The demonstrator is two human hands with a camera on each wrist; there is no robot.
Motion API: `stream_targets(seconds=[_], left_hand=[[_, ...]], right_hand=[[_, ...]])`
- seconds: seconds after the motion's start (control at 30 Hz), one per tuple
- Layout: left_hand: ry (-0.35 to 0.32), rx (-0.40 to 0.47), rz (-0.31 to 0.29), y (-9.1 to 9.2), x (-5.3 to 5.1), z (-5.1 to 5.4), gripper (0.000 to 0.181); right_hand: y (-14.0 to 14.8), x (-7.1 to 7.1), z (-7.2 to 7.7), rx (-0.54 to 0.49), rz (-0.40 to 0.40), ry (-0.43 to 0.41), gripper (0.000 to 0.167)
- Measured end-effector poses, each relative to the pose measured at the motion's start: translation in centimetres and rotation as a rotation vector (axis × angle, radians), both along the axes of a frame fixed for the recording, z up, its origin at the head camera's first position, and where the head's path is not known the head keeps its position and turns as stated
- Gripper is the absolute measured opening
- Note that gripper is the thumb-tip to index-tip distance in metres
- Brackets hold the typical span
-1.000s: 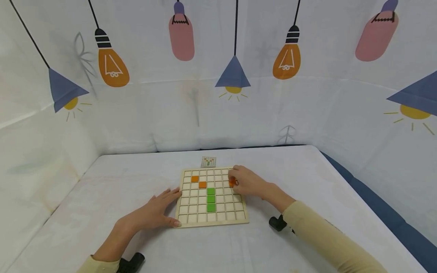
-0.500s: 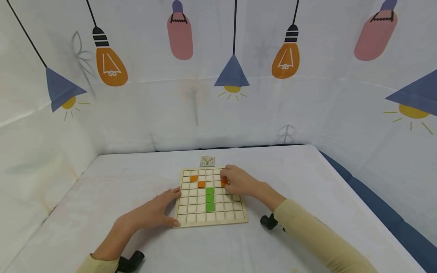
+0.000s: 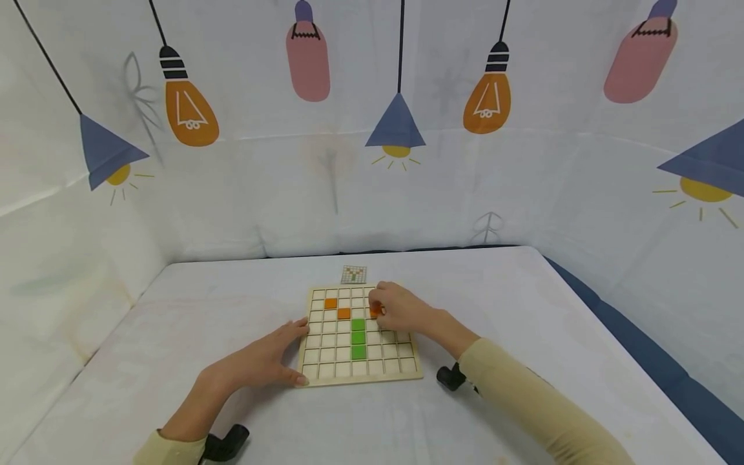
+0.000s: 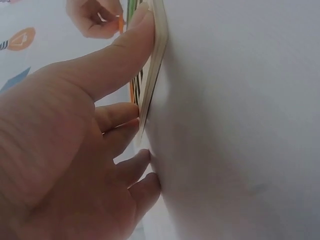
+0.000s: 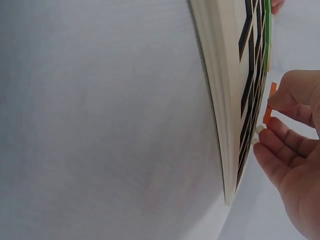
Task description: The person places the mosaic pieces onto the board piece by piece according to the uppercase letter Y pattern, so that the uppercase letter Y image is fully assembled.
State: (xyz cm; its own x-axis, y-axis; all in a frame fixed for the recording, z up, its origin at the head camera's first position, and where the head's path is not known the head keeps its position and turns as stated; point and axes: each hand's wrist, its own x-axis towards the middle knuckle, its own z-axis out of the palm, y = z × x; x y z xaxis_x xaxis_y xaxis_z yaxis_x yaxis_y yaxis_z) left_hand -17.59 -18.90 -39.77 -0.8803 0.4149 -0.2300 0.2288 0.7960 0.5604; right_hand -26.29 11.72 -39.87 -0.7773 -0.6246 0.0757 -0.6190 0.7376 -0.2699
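Observation:
A wooden grid board (image 3: 327, 371) lies flat on the white table. Two orange tiles, one near the upper left (image 3: 330, 303) and one just below it (image 3: 344, 314), sit in its cells. Under them runs a short column of green tiles (image 3: 358, 338). My right hand (image 3: 401, 307) pinches another orange tile (image 5: 270, 102) between thumb and finger, over the board's upper right part; in the right wrist view it is tilted on edge. My left hand (image 3: 256, 358) rests along the board's left edge, its thumb on the lower left corner, fingers (image 4: 116, 116) against the side.
A small pattern card (image 3: 353, 274) with a printed coloured grid lies behind the board. Black wrist-camera mounts show below the left wrist (image 3: 228, 443) and the right wrist (image 3: 451, 377). A white cloth wall printed with lamps stands behind the table (image 3: 232, 290).
My right hand has moved left over the board with the orange tile, from near the right edge toward the green column. My left hand stays on the board's edge.

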Motion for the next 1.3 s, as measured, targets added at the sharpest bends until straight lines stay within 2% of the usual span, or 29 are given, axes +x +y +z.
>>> stream_targets(seconds=[0.37, 1.03, 1.3], left_hand=[[-0.006, -0.006, 0.014, 0.4, 0.1, 0.5, 0.103], [-0.015, 0.013, 0.017, 0.2, 0.2, 0.2, 0.103], [-0.006, 0.020, 0.014, 0.2, 0.3, 0.2, 0.103]], right_hand=[[-0.5, -0.2, -0.2, 0.017, 0.019, 0.022, 0.015], [-1.1, 0.0, -0.1, 0.055, -0.039, 0.016, 0.014], [-1.1, -0.1, -0.1, 0.047, -0.025, 0.015, 0.019]])
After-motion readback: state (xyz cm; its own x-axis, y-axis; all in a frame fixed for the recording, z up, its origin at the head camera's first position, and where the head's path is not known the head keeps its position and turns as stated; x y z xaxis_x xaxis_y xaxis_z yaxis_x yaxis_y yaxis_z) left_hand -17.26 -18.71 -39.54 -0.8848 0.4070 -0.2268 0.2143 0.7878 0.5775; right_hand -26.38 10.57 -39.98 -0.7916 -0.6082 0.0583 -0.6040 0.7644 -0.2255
